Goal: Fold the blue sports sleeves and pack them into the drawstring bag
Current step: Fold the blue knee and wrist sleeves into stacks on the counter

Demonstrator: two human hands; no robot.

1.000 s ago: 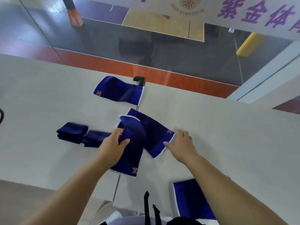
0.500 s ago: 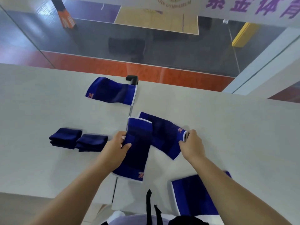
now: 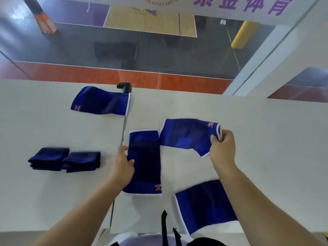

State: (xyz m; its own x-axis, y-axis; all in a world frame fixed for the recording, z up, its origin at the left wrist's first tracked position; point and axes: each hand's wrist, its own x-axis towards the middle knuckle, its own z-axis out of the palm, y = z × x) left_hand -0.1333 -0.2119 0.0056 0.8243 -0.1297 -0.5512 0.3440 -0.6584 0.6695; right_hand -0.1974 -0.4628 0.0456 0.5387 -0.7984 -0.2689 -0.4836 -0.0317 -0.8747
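Observation:
Several blue sports sleeves lie on the white table (image 3: 266,157). My left hand (image 3: 122,165) grips the left edge of a sleeve (image 3: 144,162) lying lengthwise in front of me. My right hand (image 3: 222,148) pinches the white-trimmed end of a second sleeve (image 3: 186,135), stretched out sideways beside the first. A third sleeve (image 3: 101,103) lies flat at the far edge. A fourth sleeve (image 3: 204,203) lies at the near edge under my right forearm. Two folded dark-blue sleeves (image 3: 48,158) (image 3: 81,161) sit side by side at the left. Black straps (image 3: 164,226) show at the bottom edge.
A black clamp (image 3: 125,86) sits on the table's far edge, above the seam between two tabletops. Beyond the table is a glass railing with a gym floor below. A white wall runs along the right.
My right hand took hold of the second sleeve's end and pulled it right, off the first sleeve. My left hand laid the first sleeve flat and straight.

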